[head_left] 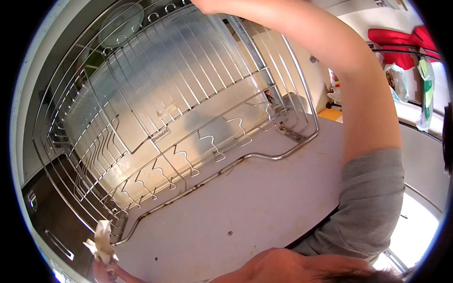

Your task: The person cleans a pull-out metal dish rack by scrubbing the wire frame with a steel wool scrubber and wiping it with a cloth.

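A metal wire dish rack [278, 157] fills the left and middle of the view, its bent wire hooks and rusty front rim facing me. At the bottom left, my left hand [104, 272] is closed on a crumpled white cloth [103, 239], close to the rack's lower left corner. My right arm, in a grey sleeve [370, 203], arches up to the top edge. Only part of my right hand [206, 5] shows there, near the upper wires, and its fingers are out of view.
Behind the rack is a shiny, stained panel [141, 94]. A pale surface with small holes [283, 203] lies below. A dark cabinet front [54, 217] is at the left. Red cloth [391, 42] and plastic bags [424, 94] hang at the upper right.
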A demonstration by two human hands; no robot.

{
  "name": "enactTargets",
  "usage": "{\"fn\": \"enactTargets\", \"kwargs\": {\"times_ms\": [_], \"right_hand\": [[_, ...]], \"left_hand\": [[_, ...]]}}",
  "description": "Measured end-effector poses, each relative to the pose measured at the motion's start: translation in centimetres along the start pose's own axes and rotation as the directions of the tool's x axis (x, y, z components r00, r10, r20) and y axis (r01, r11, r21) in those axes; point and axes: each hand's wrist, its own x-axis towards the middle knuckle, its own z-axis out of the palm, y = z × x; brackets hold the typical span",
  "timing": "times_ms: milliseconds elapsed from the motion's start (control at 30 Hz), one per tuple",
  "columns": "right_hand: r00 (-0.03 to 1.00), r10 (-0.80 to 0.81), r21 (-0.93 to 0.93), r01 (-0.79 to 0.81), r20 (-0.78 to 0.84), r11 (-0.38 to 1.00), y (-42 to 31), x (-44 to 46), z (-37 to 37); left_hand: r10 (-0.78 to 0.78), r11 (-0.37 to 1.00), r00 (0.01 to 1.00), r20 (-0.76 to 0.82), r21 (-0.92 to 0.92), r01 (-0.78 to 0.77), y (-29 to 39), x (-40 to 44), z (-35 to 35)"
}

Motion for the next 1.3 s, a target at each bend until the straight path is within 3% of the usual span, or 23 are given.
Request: {"fn": "enactTargets", "kwargs": {"times_ms": [67, 100, 167, 200, 233, 267, 300, 333, 367, 400, 467, 533, 567, 600, 700, 800, 833, 900, 1000, 1067, 1167, 1233, 1300], "right_hand": [[0.988, 0.037, 0.139, -0.016, -0.150, 0.990, -0.8, -0.5, 0.6], [0.989, 0.151, 0.174, -0.147, -0.010, 0.974, -1.1, -0.4, 1.6], [0.982, -0.043, 0.278, -0.011, 0.186, 0.961, 1.4, -1.4, 2.7], [0.919, -0.373, 0.156, 0.352, 0.130, 0.923, 0.8, -2.2, 0.5], [0.820, -0.285, 0.059, 0.296, 0.497, 0.953, -0.2, -2.1, -1.7], [0.823, -0.224, 0.131, 0.182, 0.523, 0.974, -2.1, -3.2, -4.9], [0.891, -0.294, 0.220, 0.228, 0.346, 0.949, -1.9, -3.1, -4.7], [0.958, -0.287, 0.297, 0.269, 0.021, 0.916, -2.4, -3.4, -4.3], [0.989, -0.148, 0.232, 0.148, -0.017, 0.962, -4.8, -2.9, -5.9], [0.947, -0.265, 0.208, 0.300, -0.182, 0.931, -5.9, -2.1, -6.3], [0.872, -0.250, 0.341, 0.407, -0.420, 0.847, -7.7, -0.5, -4.6], [0.916, -0.258, 0.355, 0.362, -0.307, 0.862, -8.1, -0.2, -0.7], [0.943, -0.287, 0.295, 0.326, -0.168, 0.898, -8.2, -1.2, 0.6], [0.962, -0.219, 0.262, 0.256, -0.161, 0.931, -9.6, -2.8, -0.1], [0.894, -0.409, 0.414, 0.306, 0.185, 0.857, -9.9, -6.6, -2.5], [0.868, -0.470, 0.439, 0.364, 0.159, 0.821, -9.8, -5.8, -3.2], [0.919, -0.380, 0.375, 0.317, 0.106, 0.871, -10.6, -4.7, -4.2], [0.915, -0.317, 0.349, 0.391, -0.250, 0.852, -11.3, -1.9, -4.0], [0.911, -0.310, 0.409, 0.402, -0.273, 0.819, -11.4, 1.1, 0.7], [0.891, -0.314, 0.266, 0.406, -0.328, 0.874, -13.6, -1.8, -0.3], [0.921, -0.344, 0.376, 0.390, -0.185, 0.841, -14.0, -5.0, -1.3], [0.868, -0.495, 0.433, 0.431, 0.042, 0.791, -13.9, -6.2, -2.6], [0.853, -0.520, 0.457, 0.452, 0.029, 0.766, -13.6, -5.1, -3.4]], "left_hand": [[-0.161, 0.987, 0.979, -0.128, -0.021, 0.160, 0.8, -0.1, -0.3], [-0.291, 0.957, 0.936, -0.196, -0.056, 0.286, 1.5, -0.2, -0.5], [-0.541, 0.841, 0.773, -0.332, -0.193, 0.506, 3.2, 0.1, -0.2], [-0.630, 0.775, 0.674, -0.385, -0.270, 0.571, 3.7, 0.3, 0.4], [-0.671, 0.739, 0.605, -0.429, -0.310, 0.599, 3.7, 0.5, 0.7], [-0.686, 0.722, 0.560, -0.465, -0.333, 0.607, 3.4, 0.5, 0.9], [-0.649, 0.755, 0.610, -0.455, -0.285, 0.590, 2.1, 0.0, 0.7], [-0.609, 0.788, 0.658, -0.443, -0.238, 0.568, 0.9, -0.3, 0.6], [-0.603, 0.785, 0.637, -0.480, -0.213, 0.582, 0.2, -0.6, 0.6], [-0.584, 0.808, 0.652, -0.483, -0.273, 0.522, -0.2, -1.0, 0.7], [-0.566, 0.824, 0.658, -0.497, -0.324, 0.464, 0.4, -1.3, 0.8], [-0.604, 0.797, 0.619, -0.502, -0.398, 0.455, 0.4, -1.3, 0.8], [-0.600, 0.800, 0.617, -0.509, -0.394, 0.453, 0.3, -1.3, 0.8], [-0.603, 0.798, 0.605, -0.520, -0.392, 0.458, 0.3, -1.3, 0.7], [-0.592, 0.806, 0.642, -0.487, -0.381, 0.454, 0.2, -1.2, 0.7], [-0.556, 0.831, 0.671, -0.491, -0.319, 0.456, 0.2, -1.1, 0.7], [-0.554, 0.833, 0.674, -0.489, -0.316, 0.455, 0.2, -1.1, 0.7], [-0.575, 0.817, 0.662, -0.481, -0.361, 0.448, 0.2, -1.2, 0.7], [-0.542, 0.840, 0.688, -0.482, -0.335, 0.427, 0.0, -1.3, 0.6], [-0.543, 0.839, 0.688, -0.482, -0.329, 0.432, 0.2, -1.1, 0.7], [-0.554, 0.832, 0.687, -0.471, -0.336, 0.440, 0.2, -1.3, 0.8], [-0.554, 0.831, 0.686, -0.471, -0.349, 0.432, 0.1, -1.2, 0.9], [-0.526, 0.847, 0.705, -0.476, -0.373, 0.380, 0.0, -1.2, 0.9]]}}
